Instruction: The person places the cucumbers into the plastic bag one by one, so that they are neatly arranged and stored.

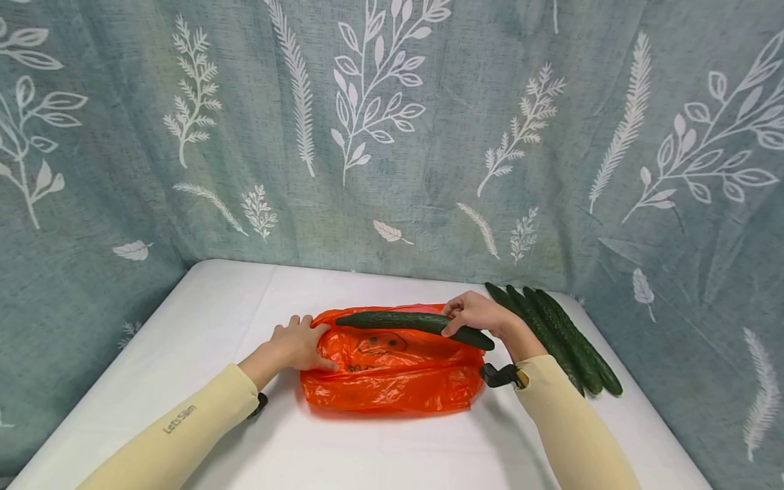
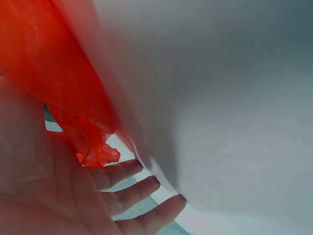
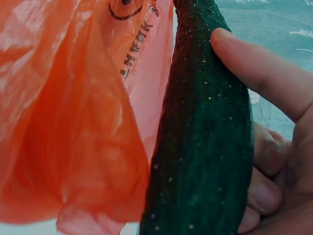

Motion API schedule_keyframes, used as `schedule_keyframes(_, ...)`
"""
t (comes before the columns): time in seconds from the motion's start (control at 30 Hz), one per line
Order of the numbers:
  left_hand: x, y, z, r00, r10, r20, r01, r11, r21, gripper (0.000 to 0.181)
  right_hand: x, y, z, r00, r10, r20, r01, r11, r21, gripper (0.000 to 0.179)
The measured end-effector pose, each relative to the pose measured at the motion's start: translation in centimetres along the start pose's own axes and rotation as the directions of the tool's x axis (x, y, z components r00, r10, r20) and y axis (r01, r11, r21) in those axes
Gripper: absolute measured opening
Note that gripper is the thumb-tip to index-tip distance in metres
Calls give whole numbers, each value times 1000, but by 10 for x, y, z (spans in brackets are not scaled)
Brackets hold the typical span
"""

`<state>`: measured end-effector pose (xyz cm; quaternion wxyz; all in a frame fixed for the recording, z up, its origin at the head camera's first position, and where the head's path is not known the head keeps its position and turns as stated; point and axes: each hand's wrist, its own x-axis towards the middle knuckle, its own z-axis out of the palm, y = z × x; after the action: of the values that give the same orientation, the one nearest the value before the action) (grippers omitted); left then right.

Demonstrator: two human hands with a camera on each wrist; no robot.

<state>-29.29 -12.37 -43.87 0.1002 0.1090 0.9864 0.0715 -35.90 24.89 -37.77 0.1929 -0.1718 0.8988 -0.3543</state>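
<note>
An orange-red plastic bag with a printed smiling face lies across the middle of the table. Along its upper part runs a long dark green cucumber, over the bag in the head view. My right hand pinches this cucumber near its right end, thumb on one side and fingers on the other. At the bag's left end is my left hand, its thumb over the bag. In the left wrist view, the extended fingers of that hand reach past crumpled plastic. The bag's inside is hidden.
Several more cucumbers lie side by side near the right edge of the white table. A patterned green-blue curtain hangs behind the table and along both sides.
</note>
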Motion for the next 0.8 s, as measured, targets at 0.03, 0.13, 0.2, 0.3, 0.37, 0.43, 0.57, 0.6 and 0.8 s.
schedule_keyframes(0.03, -1, 0, 0, 1000, 0, -2, 0, 1000, -2, 94, 3, -1, 1, 1000, 5, 5, -5, 1000, 0, 39)
schedule_keyframes(0.13, -1, -1, 0, 1000, -7, -3, 7, 1000, -1, 94, 10, -4, 4, 1000, 21, 19, -21, 1000, -2, 39)
schedule_keyframes(0.2, -2, -1, 1, 1000, -5, -8, 5, 1000, 11, 93, 15, -4, 5, 1000, 17, 24, -17, 1000, -12, 40)
schedule_keyframes(0.3, -2, 0, 3, 1000, 7, -12, -6, 1000, 19, 93, 19, -3, 7, 998, 45, 42, -45, 999, 6, 42)
schedule_keyframes(0.37, -1, 3, 4, 1000, 18, -8, -17, 1000, 16, 93, 20, -1, 5, 996, 69, 53, -70, 997, 17, 46)
schedule_keyframes(0.43, -1, 4, 5, 1000, 16, -1, -16, 1000, 14, 93, 22, 2, 5, 992, 99, 76, -103, 994, 42, 50)
schedule_keyframes(0.57, -2, 2, 4, 1000, -7, 9, 6, 1000, 29, 93, 30, 5, 5, 986, 129, 110, -136, 989, 60, 59)
schedule_keyframes(0.6, -2, 2, 4, 1000, -9, 8, 9, 1000, 30, 93, 33, 6, 5, 983, 139, 119, -147, 987, 68, 60)
schedule_keyframes(0.8, -2, 3, 1, 1000, 11, -3, -11, 1000, 28, 93, 39, 15, 6, 969, 202, 145, -213, 975, 65, 58)
